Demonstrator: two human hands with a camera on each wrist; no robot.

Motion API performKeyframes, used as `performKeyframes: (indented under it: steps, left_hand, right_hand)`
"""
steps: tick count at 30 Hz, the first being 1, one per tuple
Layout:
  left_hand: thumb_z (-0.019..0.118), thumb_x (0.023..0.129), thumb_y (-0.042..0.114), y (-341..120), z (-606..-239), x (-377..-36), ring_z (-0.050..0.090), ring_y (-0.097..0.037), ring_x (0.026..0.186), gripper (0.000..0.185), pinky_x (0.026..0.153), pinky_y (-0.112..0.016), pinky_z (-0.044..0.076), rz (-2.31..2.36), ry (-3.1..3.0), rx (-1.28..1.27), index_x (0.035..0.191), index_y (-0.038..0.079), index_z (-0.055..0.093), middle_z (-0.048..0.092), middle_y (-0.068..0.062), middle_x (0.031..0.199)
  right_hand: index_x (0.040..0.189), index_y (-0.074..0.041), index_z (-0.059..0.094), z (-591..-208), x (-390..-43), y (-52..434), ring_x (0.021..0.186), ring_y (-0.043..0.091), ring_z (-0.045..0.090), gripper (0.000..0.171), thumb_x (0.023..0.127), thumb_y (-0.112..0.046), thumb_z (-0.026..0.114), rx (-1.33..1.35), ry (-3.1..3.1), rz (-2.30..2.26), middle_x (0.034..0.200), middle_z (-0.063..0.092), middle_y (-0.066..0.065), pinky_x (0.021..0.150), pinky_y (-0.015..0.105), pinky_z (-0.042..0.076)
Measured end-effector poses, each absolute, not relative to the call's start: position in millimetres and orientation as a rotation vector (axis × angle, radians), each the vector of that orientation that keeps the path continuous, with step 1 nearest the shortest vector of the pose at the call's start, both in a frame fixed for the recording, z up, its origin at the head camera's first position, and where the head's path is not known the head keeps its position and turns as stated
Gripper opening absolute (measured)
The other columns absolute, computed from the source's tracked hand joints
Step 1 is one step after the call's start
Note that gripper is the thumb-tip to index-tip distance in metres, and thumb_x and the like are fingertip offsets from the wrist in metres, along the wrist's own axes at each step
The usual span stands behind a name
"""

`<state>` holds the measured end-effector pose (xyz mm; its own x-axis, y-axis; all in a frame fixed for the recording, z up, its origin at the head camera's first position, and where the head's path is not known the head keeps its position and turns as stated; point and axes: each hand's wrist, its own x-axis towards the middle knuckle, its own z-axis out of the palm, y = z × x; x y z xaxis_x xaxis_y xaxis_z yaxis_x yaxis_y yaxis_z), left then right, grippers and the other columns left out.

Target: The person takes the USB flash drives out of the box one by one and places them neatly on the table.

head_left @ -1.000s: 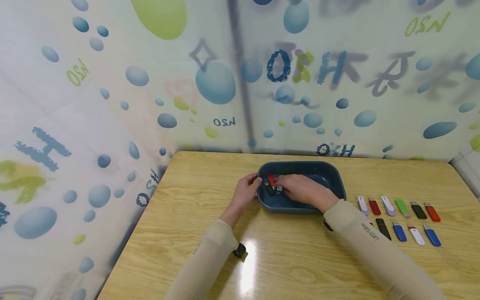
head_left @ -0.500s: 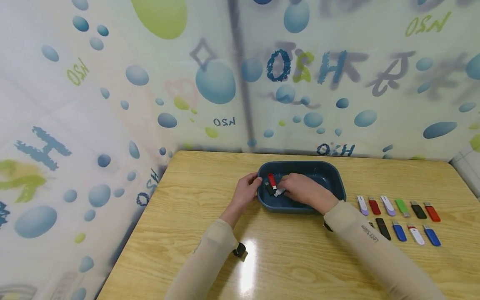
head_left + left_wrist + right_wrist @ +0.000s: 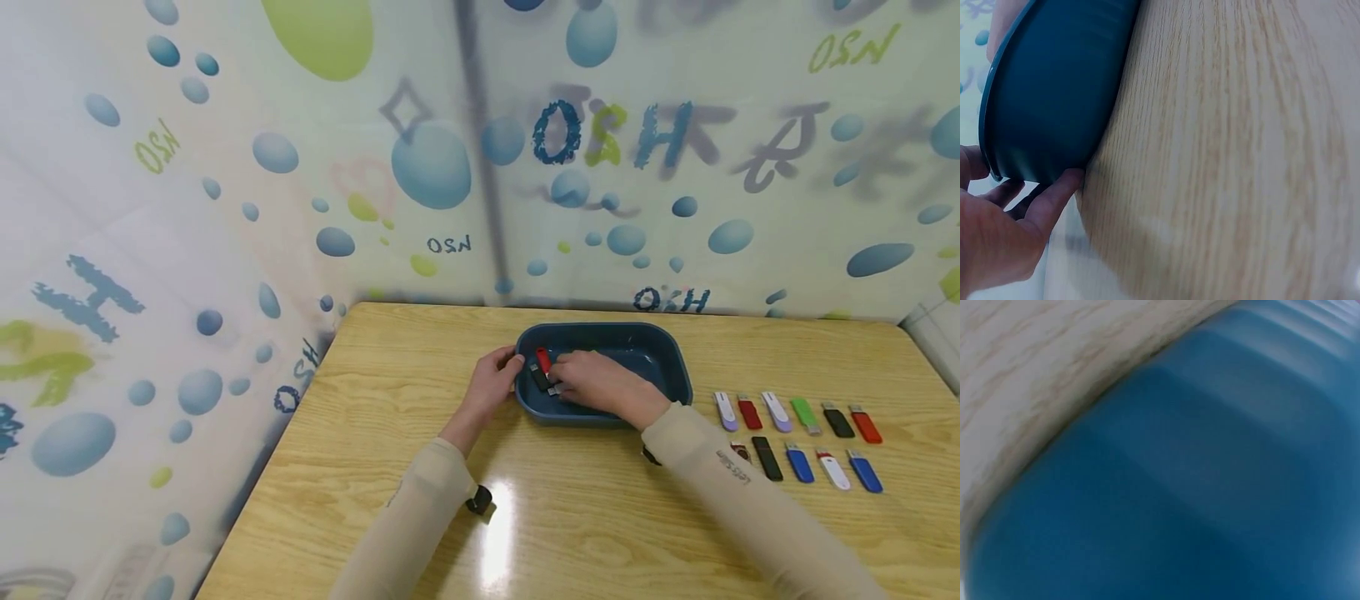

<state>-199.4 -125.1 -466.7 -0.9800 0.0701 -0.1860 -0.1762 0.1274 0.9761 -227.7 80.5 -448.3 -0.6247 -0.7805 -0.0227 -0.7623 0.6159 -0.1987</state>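
Note:
In the head view my left hand [image 3: 495, 379] grips the left end of a dark blue plastic tub [image 3: 678, 367], thumb over the rim. The left wrist view shows its fingers spread against the outside wall of the tub [image 3: 1060, 87]. My right hand [image 3: 600, 382] reaches down inside the tub with curled fingers. From under its fingertips sticks the metal plug of a USB flash drive [image 3: 554, 389]; the rest of it is hidden. Beside the fingertips lie a red flash drive [image 3: 543, 358] and a black flash drive [image 3: 538, 377]. In the right wrist view the tub wall [image 3: 1179, 475] fills most of the picture.
Right of the tub, flash drives lie in two rows on the wooden table [image 3: 420, 367], among them a green one [image 3: 806, 415], a red one [image 3: 866, 424] and a blue one [image 3: 866, 472]. A patterned curtain [image 3: 435, 267] hangs behind the table.
My right hand has shifted slightly left and lower within the tub, and the flash drive at its fingertips has turned. The left hand has stayed on the rim.

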Motion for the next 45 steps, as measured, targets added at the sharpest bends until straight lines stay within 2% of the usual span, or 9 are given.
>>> performKeyframes:
  steps: [6, 14, 20, 30, 35, 42, 45]
  left_hand:
    - [0.051, 0.110, 0.020, -125, -468, -200, 0.063, -0.030, 0.114, 0.043, 0.087, -0.043, 0.062, 1.960, 2.200, -0.106, 0.147, -0.002, 0.055, 0.061, -0.020, 0.135]
    - [0.050, 0.110, 0.019, -125, -468, -200, 0.063, -0.030, 0.116, 0.043, 0.089, -0.044, 0.062, 1.961, 2.198, -0.111, 0.147, -0.002, 0.054, 0.060, -0.020, 0.135]
    - [0.050, 0.110, 0.020, -124, -467, -199, 0.062, -0.030, 0.120, 0.043, 0.088, -0.045, 0.062, 1.992, 2.177, -0.107, 0.147, -0.001, 0.054, 0.061, -0.020, 0.134]
    - [0.047, 0.110, 0.012, -123, -449, -192, 0.055, -0.043, 0.128, 0.043, 0.097, -0.055, 0.056, 1.997, 2.123, -0.103, 0.148, -0.008, 0.049, 0.055, -0.028, 0.138]
    - [0.049, 0.111, 0.017, -126, -469, -202, 0.055, -0.041, 0.130, 0.045, 0.097, -0.054, 0.056, 2.006, 2.110, -0.113, 0.150, -0.004, 0.048, 0.055, -0.025, 0.141]
    - [0.051, 0.110, 0.021, -125, -472, -201, 0.058, -0.033, 0.122, 0.045, 0.092, -0.049, 0.060, 2.012, 2.148, -0.117, 0.149, -0.001, 0.052, 0.057, -0.021, 0.138]
    - [0.052, 0.110, 0.021, -124, -470, -200, 0.060, -0.030, 0.118, 0.043, 0.090, -0.047, 0.061, 2.003, 2.163, -0.125, 0.148, 0.000, 0.054, 0.058, -0.020, 0.136]
  right_hand:
    - [0.109, -0.007, 0.077, -451, -227, 79, 0.085, 0.018, 0.067, 0.022, 0.089, -0.013, 0.083, -1.318, 2.732, -0.267, 0.097, 0.069, 0.005, 0.079, 0.035, 0.060]
    - [0.115, -0.007, 0.077, -451, -229, 79, 0.091, 0.018, 0.067, 0.026, 0.090, -0.014, 0.082, -1.246, 2.701, -0.286, 0.101, 0.068, 0.005, 0.083, 0.035, 0.060]
    - [0.111, -0.006, 0.077, -447, -228, 79, 0.091, 0.020, 0.065, 0.020, 0.092, -0.011, 0.080, -1.257, 2.679, -0.338, 0.100, 0.066, 0.006, 0.082, 0.037, 0.060]
    - [0.102, -0.007, 0.078, -446, -229, 78, 0.083, 0.017, 0.062, 0.009, 0.093, -0.006, 0.077, -1.232, 2.642, -0.387, 0.095, 0.065, 0.003, 0.077, 0.034, 0.058]
    - [0.100, -0.009, 0.078, -447, -229, 78, 0.080, 0.015, 0.062, 0.007, 0.094, -0.006, 0.075, -1.246, 2.641, -0.390, 0.092, 0.066, 0.001, 0.074, 0.032, 0.058]
    - [0.105, -0.011, 0.078, -441, -225, 88, 0.085, 0.014, 0.061, 0.010, 0.096, -0.011, 0.075, -1.217, 2.677, -0.414, 0.097, 0.066, -0.001, 0.083, 0.035, 0.058]
    - [0.105, -0.013, 0.077, -434, -220, 97, 0.085, 0.013, 0.059, 0.009, 0.097, -0.012, 0.075, -1.199, 2.702, -0.460, 0.097, 0.064, -0.002, 0.082, 0.036, 0.057]
